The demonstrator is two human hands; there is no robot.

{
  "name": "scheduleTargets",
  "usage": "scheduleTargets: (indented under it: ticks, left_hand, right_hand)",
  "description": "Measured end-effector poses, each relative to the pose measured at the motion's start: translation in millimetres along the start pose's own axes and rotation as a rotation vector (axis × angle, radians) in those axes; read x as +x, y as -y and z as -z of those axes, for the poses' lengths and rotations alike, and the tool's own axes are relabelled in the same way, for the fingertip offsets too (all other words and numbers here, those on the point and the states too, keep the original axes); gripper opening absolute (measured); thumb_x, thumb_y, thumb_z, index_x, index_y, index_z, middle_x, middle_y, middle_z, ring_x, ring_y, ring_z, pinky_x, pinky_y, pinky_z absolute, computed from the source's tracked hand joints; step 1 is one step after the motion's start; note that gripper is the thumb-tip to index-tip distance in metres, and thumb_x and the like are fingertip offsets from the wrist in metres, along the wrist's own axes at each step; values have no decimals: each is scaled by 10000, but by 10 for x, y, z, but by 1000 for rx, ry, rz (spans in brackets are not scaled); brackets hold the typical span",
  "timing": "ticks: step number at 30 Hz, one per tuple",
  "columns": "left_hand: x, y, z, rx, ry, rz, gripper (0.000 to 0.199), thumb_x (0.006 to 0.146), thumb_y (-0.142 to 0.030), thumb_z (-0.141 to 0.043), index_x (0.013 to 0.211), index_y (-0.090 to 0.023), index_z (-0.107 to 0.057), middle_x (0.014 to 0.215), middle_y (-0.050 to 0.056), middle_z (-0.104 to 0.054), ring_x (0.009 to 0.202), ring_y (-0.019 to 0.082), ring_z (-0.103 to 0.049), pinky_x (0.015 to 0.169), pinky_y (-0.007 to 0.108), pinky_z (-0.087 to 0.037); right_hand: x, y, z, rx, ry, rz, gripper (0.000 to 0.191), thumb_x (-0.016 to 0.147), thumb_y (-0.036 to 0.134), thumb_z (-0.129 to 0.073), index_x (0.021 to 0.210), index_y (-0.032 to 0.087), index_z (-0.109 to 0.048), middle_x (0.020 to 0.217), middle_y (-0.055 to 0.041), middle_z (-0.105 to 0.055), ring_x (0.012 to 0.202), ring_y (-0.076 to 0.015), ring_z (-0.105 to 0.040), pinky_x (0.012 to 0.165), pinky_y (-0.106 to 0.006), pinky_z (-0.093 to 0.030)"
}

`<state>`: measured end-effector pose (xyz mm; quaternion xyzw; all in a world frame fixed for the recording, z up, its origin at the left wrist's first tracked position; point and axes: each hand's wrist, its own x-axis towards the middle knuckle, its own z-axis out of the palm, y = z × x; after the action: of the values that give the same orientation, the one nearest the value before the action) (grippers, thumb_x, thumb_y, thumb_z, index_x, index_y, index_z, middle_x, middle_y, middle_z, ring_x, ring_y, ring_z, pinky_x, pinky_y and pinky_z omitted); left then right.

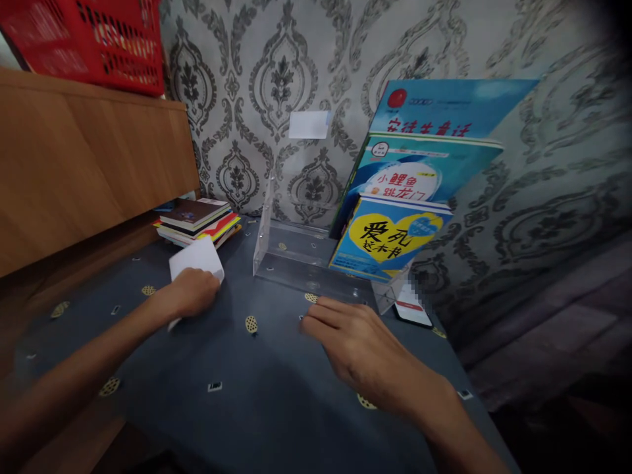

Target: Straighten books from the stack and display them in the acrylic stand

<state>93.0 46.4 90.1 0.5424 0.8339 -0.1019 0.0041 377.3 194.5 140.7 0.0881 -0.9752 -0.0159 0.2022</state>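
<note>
My left hand (pixel 197 293) is closed on a white flat thing (pixel 197 259); whether it is cloth, paper or a book cover I cannot tell. That thing stands just in front of a pile of books (pixel 195 220) on the left. With fingers stretched forward and nothing seen in them, my right hand (pixel 353 342) is low over the table, in front of a clear acrylic book stand (pixel 291 273). On the stand's right side, several picture books lean in steps: a small blue one with a yellow heart (pixel 390 234), a teal one (pixel 444 161) and a blue one (pixel 454 102) at the back.
A dark blue patterned cloth (pixel 257 401) covers the table. Beside the stand's right end lies a phone (pixel 413 306), partly blurred out. A wooden cabinet (pixel 93 164) rises on the left with a red basket (pixel 113 46) on top. Patterned wallpaper (pixel 237 85) is behind.
</note>
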Motion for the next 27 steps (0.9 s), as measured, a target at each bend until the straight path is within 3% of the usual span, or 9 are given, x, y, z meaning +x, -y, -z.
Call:
scheduleTargets:
  ticks: [4, 7, 11, 13, 16, 18, 20, 25, 27]
  left_hand:
    - [-239, -594, 27, -40, 78, -255, 278, 860, -198, -477, 753, -145, -729, 751, 166, -730, 733, 273, -715, 688, 363, -518]
    - [-355, -1021, 94, -189, 68, -392, 359, 932, -250, -429, 739, -156, -717, 737, 131, -729, 704, 250, -707, 674, 345, -510]
    - [-376, -1344, 65, -583, 84, -532, 436, 1031, -385, -332, 978, -184, -715, 879, 72, -759, 853, 209, -715, 758, 297, -508]
    - [-333, -1331, -44, -686, 61, -584, 372, 1033, -385, -360, 1147, -218, -674, 1086, 60, -752, 1023, 198, -691, 871, 293, -500]
    - [-231, -1138, -275, -577, -80, -475, 305, 987, -315, -488, 1246, -227, -624, 1385, 100, -612, 1270, 235, -568, 1058, 375, -427]
    - [-175, -981, -412, -456, -116, -389, 341, 945, -302, -562, 1276, -227, -604, 1448, 128, -548, 1318, 279, -522, 1086, 455, -409]
    - [-158, -868, -506, -398, -122, -390, 417, 934, -324, -582, 1341, -237, -556, 1485, 140, -508, 1334, 298, -504, 1074, 487, -423]
    - [-261, -857, -602, -328, -187, -454, 450, 915, -152, -502, 1361, -200, -540, 1460, 140, -541, 1352, 274, -496, 1083, 421, -423]
    - [-311, -901, -621, -269, -218, -451, 404, 920, -140, -480, 1313, -166, -570, 1384, 153, -600, 1283, 274, -555, 1040, 406, -448]
  right_hand:
    - [21, -20, -20, 15, 46, -13, 313, 778, -74, -425, 836, 168, -615, 741, -18, -632, 695, -156, -520, 585, -281, -287]
    - [27, -35, -24, 15, 67, -30, 302, 809, -54, -424, 856, 165, -627, 773, -28, -649, 721, -158, -540, 600, -278, -296]
    - [0, -72, 8, 17, 104, -70, 303, 827, -47, -418, 885, 155, -637, 786, -36, -644, 714, -157, -531, 598, -277, -282]
    - [-22, -92, 48, 18, 121, -102, 317, 839, -52, -411, 919, 149, -643, 798, -40, -643, 723, -157, -533, 596, -276, -279]
    - [-26, -94, 107, 14, 130, -134, 334, 861, -53, -404, 960, 149, -651, 823, -46, -657, 748, -163, -550, 601, -278, -288]
    - [6, -55, 107, 19, 149, -136, 305, 877, -38, -430, 966, 148, -654, 842, -51, -672, 772, -170, -570, 610, -283, -309]
    - [59, 36, 38, 42, 194, -110, 259, 894, -12, -467, 978, 146, -653, 880, -60, -692, 807, -179, -595, 628, -286, -350]
    - [86, 448, -464, 116, 354, 41, 206, 960, 69, -450, 995, 119, -647, 1010, -103, -714, 916, -212, -639, 728, -345, -499]
    - [-15, 609, -706, 169, 338, 45, 190, 959, 84, -465, 1020, 117, -642, 1050, -103, -709, 1000, -218, -630, 828, -368, -524]
